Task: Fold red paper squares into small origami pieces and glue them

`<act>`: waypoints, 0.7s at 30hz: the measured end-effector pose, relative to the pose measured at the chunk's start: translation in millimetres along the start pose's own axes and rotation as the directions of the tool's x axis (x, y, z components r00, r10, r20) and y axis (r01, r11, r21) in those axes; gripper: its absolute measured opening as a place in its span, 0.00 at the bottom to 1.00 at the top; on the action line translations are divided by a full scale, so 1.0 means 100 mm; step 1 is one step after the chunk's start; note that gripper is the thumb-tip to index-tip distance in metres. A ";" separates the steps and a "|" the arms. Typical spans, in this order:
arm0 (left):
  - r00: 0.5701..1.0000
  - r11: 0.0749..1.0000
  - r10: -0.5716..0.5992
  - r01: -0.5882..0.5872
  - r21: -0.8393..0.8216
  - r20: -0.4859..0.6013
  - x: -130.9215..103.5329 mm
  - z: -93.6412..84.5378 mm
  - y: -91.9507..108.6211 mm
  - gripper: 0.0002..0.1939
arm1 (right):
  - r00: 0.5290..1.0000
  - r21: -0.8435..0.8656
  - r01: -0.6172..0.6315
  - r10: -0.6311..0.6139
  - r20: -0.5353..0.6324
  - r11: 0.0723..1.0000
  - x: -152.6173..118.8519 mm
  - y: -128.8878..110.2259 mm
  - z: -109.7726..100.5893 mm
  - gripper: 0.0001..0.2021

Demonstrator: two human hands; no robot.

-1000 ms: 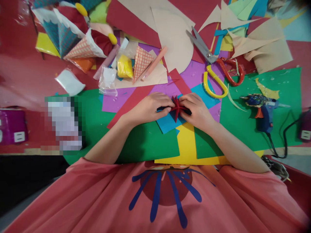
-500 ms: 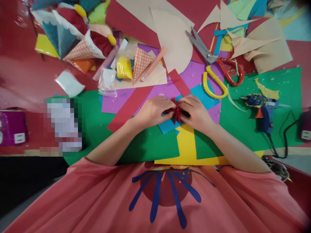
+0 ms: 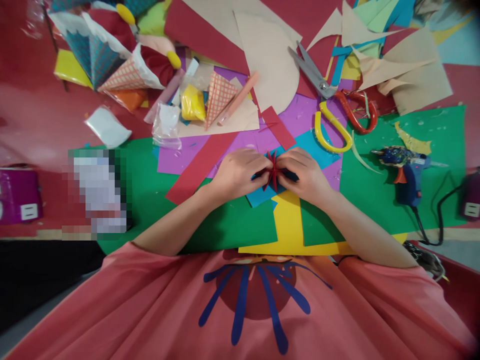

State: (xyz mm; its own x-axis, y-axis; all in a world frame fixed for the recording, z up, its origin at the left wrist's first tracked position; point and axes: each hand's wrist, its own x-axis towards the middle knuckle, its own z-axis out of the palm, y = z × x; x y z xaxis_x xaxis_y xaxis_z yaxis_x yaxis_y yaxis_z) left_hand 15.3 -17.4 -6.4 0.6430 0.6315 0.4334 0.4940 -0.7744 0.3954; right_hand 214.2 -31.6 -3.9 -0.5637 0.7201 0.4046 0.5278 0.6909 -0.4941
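Between my two hands is a small piece of pleated red paper, its folds fanning out in the middle. My left hand pinches its left side, and my right hand grips the right side with fingers curled. Most of the paper is covered by my fingers. Under the hands lie a blue paper piece and a yellow sheet. A long red paper strip slants beside my left hand, and a shorter red strip lies just beyond the fingers.
Scissors with red and yellow handles rest beyond my right hand. A blue glue gun with a cord lies at right on a green sheet. Fabric cones, clay packets and beige paper scraps cover the far side. A blurred-out phone-like object lies left.
The folds of the red paper have shifted slightly between my fingers. Both hands keep their hold in nearly the same place; the surrounding things have not moved.
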 end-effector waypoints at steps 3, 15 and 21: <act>1.000 1.000 -0.004 0.004 0.002 -0.006 0.01 0.00 0.01 0.06 | 0.999 0.014 0.009 -0.008 -0.052 1.000 0.01 -0.02 -0.01 0.03; 0.998 0.997 -0.023 0.019 -0.075 -0.062 0.00 -0.01 0.03 0.08 | 0.998 0.048 0.038 -0.035 -0.056 0.998 0.02 -0.03 -0.05 0.03; 0.994 0.995 0.026 -0.036 -0.091 -0.104 0.01 -0.01 0.04 0.07 | 0.998 0.044 0.028 -0.025 -0.059 0.999 0.00 -0.04 -0.04 0.02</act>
State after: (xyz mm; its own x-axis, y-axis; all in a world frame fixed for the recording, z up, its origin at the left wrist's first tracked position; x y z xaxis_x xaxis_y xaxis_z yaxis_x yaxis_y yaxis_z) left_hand 17.2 -19.7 -4.2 0.5916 0.6118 0.5252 0.4154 -0.7895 0.4517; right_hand 214.9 -34.0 1.6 -0.5388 0.7049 0.4614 0.4836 0.7072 -0.5157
